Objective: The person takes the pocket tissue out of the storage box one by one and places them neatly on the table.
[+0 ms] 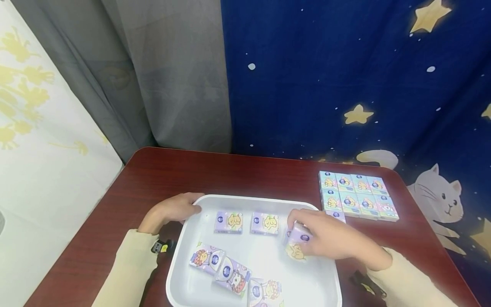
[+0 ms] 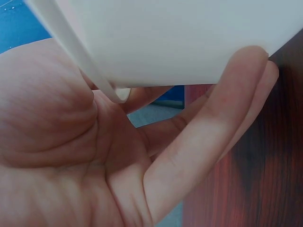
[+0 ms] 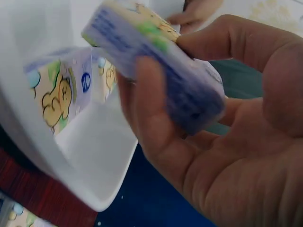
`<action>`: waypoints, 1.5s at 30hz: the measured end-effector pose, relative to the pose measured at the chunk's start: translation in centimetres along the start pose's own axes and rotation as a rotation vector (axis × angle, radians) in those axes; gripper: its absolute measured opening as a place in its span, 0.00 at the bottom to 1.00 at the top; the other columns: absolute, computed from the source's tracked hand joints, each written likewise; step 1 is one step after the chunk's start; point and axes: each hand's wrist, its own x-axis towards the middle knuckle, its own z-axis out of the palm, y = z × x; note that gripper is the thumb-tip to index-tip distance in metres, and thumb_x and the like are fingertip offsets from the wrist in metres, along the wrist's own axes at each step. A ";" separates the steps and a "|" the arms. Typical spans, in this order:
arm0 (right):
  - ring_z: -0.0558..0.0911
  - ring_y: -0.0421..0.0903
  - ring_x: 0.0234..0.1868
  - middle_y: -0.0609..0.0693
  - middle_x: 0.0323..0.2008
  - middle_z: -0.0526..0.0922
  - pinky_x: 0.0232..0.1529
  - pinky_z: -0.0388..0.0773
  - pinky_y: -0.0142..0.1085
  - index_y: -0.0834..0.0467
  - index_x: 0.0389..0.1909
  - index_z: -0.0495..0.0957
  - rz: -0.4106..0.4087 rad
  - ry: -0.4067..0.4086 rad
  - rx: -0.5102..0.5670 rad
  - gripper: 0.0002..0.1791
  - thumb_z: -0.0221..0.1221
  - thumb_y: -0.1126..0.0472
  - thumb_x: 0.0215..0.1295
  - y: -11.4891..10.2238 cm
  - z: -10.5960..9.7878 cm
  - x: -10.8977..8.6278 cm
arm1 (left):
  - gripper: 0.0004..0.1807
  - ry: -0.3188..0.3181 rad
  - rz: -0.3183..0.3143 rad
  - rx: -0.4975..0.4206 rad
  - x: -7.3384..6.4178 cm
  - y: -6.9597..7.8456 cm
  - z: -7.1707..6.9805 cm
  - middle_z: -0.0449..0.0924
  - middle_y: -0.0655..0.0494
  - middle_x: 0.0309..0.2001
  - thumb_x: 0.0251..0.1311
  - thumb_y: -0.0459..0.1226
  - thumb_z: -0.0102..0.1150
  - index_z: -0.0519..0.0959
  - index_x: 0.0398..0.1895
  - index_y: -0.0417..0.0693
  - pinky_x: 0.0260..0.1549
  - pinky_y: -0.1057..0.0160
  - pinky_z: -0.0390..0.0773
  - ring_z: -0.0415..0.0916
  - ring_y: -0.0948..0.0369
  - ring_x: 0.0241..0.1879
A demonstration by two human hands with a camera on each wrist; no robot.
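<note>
My right hand (image 1: 331, 234) pinches a purple tissue pack (image 1: 297, 250) between thumb and fingers, over the right side of a white tray (image 1: 307, 283). In the right wrist view, this pack is tilted and a tissue pack with a yellow bear (image 3: 57, 97) is behind it in the tray. My left hand (image 1: 174, 211) grips the tray's far left corner, with its fingers (image 2: 208, 127) along the outer wall. Two purple packs (image 1: 229, 222) lie in a row near the tray's far wall. Three more packs (image 1: 232, 276) lie askew, nearer the front.
Several light blue and pink packs (image 1: 356, 198) form a neat block on the reddish-brown table (image 1: 238, 177), right of the tray. A purple pack (image 1: 336, 215) sits at that block's near left, partly behind my right hand. Curtains (image 1: 291, 94) hang behind the table.
</note>
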 end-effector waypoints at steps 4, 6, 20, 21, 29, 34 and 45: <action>0.80 0.42 0.34 0.49 0.49 0.86 0.35 0.79 0.38 0.49 0.60 0.76 0.078 0.040 0.097 0.32 0.78 0.63 0.56 0.8 -0.8 -0.6 | 0.21 0.003 -0.013 0.004 0.0 0.1 0.0 0.87 0.44 0.47 0.77 0.28 0.56 0.77 0.69 0.38 0.35 0.49 0.92 0.89 0.51 0.37; 0.81 0.43 0.33 0.51 0.49 0.86 0.35 0.80 0.37 0.51 0.62 0.75 0.108 0.071 0.127 0.33 0.78 0.62 0.57 1.2 -1.2 -1.0 | 0.21 0.004 -0.014 0.001 0.0 0.1 0.0 0.87 0.44 0.47 0.77 0.28 0.56 0.77 0.69 0.38 0.35 0.49 0.92 0.89 0.51 0.37; 0.89 0.53 0.47 0.61 0.56 0.83 0.48 0.88 0.40 0.59 0.70 0.72 0.125 0.106 0.543 0.19 0.59 0.63 0.83 6.6 -3.1 -3.9 | 0.21 -0.001 -0.007 -0.012 0.1 -0.1 0.0 0.87 0.44 0.47 0.77 0.28 0.55 0.77 0.69 0.38 0.35 0.49 0.92 0.89 0.51 0.37; 0.90 0.54 0.46 0.63 0.57 0.82 0.47 0.89 0.40 0.59 0.71 0.71 0.136 0.103 0.594 0.20 0.58 0.63 0.84 7.1 -3.2 -4.2 | 0.20 -0.001 -0.008 -0.009 0.1 -0.1 0.0 0.87 0.44 0.47 0.77 0.28 0.55 0.77 0.70 0.38 0.35 0.49 0.92 0.89 0.51 0.37; 0.92 0.54 0.44 0.60 0.55 0.83 0.46 0.91 0.43 0.48 0.71 0.70 0.138 0.150 0.733 0.19 0.56 0.64 0.86 11.5 -2.6 -5.7 | 0.20 0.006 -0.030 0.000 0.4 -0.4 0.0 0.87 0.45 0.46 0.78 0.28 0.55 0.77 0.70 0.40 0.36 0.50 0.92 0.89 0.51 0.37; 0.91 0.54 0.49 0.54 0.58 0.83 0.49 0.91 0.45 0.46 0.71 0.72 0.235 0.202 0.825 0.22 0.58 0.66 0.83 14.2 -2.1 -6.7 | 0.20 0.004 -0.036 -0.013 0.4 -0.3 0.0 0.87 0.45 0.46 0.78 0.29 0.56 0.77 0.69 0.39 0.36 0.50 0.92 0.89 0.51 0.37; 0.89 0.52 0.47 0.51 0.56 0.81 0.49 0.90 0.44 0.35 0.66 0.75 0.386 0.278 0.911 0.28 0.62 0.69 0.79 17.9 -1.9 -9.0 | 0.22 -0.002 -0.019 -0.018 0.2 -0.3 0.0 0.87 0.44 0.48 0.78 0.29 0.57 0.76 0.71 0.38 0.35 0.49 0.92 0.90 0.51 0.38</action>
